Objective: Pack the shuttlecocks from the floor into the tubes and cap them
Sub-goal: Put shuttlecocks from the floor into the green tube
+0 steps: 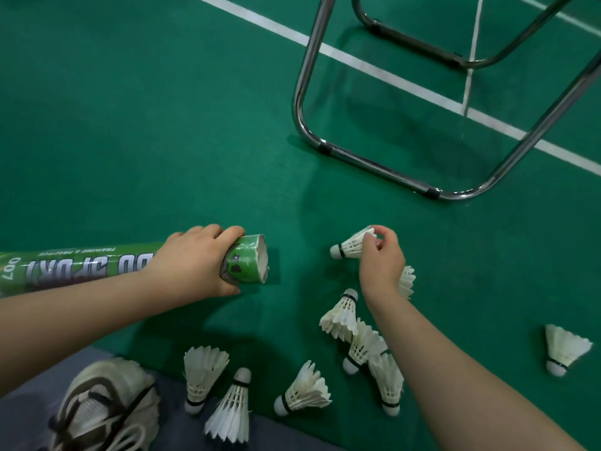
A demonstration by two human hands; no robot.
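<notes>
Green court floor (pixel 162 125), white lines (pixel 374 71), chrome chair frame (pixel 367 161).
Left hand (pixel 195 262) fingers clamped on green tube (pixel 247 263); right hand (pixel 382 258) fingers pinched a shuttlecock (pixel 349 247); loose shuttlecocks (pixel 302 390) lay beside a shoe (pixel 104 405).

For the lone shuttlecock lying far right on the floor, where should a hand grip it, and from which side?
Probably by the feather skirt. The lone shuttlecock lies apart from the others with its cork toward the camera and its skirt fanned away, so the right hand could pinch the skirt from above, leaving the cork free to lead into the tube.
</notes>
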